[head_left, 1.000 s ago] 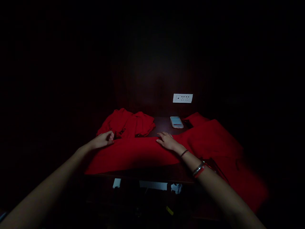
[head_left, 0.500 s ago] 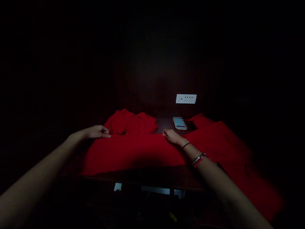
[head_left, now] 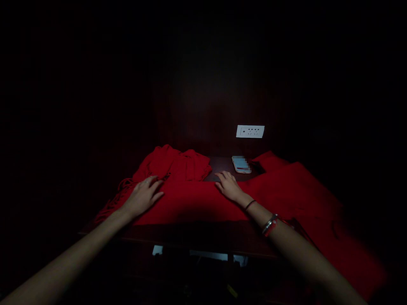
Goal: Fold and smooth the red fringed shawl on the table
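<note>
A red cloth lies spread along the front of a dark table, with tasselled fringe at its left end. My left hand rests on the left part of the cloth, fingers spread apart. Over the cloth's far edge lies my right hand, its fingers also apart and holding nothing. Bunched up behind the left hand is a heap of red fabric. The cloth continues to the right, where a wide red stretch reaches past my right forearm.
A phone with a lit screen lies on the table behind my right hand. A white socket panel is on the dark wall. Pale objects show dimly below the table edge. Most surroundings are too dark to make out.
Both hands have let go of the cloth's far edge and opened. My left hand has moved right and nearer, onto the cloth. The fringe at the left end now shows.
</note>
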`<state>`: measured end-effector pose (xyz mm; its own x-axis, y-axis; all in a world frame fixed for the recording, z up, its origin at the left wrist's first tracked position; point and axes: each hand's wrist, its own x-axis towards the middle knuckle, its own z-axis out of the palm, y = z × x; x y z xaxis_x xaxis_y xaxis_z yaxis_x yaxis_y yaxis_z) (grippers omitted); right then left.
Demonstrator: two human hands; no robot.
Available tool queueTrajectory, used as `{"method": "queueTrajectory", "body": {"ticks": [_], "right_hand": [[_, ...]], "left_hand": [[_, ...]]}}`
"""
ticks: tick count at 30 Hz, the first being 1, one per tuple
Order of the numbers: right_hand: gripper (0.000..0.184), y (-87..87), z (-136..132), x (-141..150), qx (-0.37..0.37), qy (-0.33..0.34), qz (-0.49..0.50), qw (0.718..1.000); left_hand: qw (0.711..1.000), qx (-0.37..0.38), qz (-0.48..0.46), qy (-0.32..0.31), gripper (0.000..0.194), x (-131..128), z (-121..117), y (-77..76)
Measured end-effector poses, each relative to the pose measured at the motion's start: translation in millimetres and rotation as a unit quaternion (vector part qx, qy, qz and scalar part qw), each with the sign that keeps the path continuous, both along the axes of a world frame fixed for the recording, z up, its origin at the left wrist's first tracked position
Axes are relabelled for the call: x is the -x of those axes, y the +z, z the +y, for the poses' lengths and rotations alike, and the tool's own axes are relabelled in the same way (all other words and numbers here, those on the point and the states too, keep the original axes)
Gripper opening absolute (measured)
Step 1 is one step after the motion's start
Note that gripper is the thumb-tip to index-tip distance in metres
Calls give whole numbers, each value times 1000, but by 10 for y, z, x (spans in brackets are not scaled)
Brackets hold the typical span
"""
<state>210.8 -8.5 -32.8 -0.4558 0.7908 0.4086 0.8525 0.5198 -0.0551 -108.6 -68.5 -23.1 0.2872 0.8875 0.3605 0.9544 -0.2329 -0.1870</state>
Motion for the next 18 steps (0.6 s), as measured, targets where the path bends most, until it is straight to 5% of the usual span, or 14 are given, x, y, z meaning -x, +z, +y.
{"method": "queueTrajectory", "body": {"ticks": [3, 8, 13, 18], "right_hand": [[44, -23, -271, 4, 30, 128, -4, 991], [44, -170, -539, -96, 142, 183, -70, 970], [41, -132, -553, -85, 109, 187, -49, 975], [25, 69, -712, 125, 65, 257, -18, 964]], "left_hand": [[991, 85, -18, -104, 49, -109, -238, -196], [974, 198, -23, -108, 47, 62, -378, -267], [974, 187, -38, -122, 47, 108, -356, -227], [966, 130, -78, -209, 33, -165, -469, -100]]}}
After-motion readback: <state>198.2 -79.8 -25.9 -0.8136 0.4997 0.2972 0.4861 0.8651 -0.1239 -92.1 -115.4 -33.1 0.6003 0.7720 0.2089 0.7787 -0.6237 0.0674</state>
